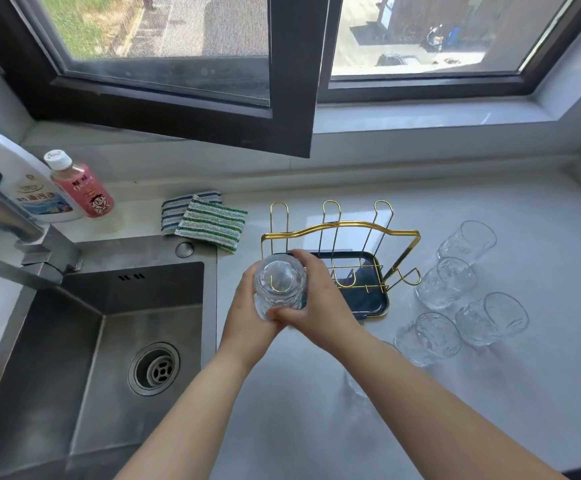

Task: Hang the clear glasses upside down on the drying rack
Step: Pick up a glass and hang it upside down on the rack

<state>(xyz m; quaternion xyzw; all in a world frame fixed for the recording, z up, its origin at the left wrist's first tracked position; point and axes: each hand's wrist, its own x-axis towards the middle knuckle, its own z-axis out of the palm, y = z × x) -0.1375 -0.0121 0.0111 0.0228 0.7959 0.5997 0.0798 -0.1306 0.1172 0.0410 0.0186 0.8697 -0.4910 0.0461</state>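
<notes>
A clear glass (279,284) is upside down over the near left prong of the gold wire drying rack (341,228); the prong shows through its base. My left hand (247,317) wraps its left side and my right hand (320,299) wraps its right side, thumbs meeting at its near edge. The rack stands on a dark blue drip tray (375,303). Several more clear glasses lie or stand on the white counter to the right, among them one (467,242) at the back, one (445,282) in the middle and one (493,318) nearer. Another glass (356,386) is partly hidden under my right forearm.
A steel sink (84,341) with a drain and a faucet (36,251) lies to the left. Two striped cloths (209,223) sit behind the sink's corner. A pink bottle (81,187) and a white detergent bottle (19,178) stand at the back left. An open window frame (292,98) overhangs the counter.
</notes>
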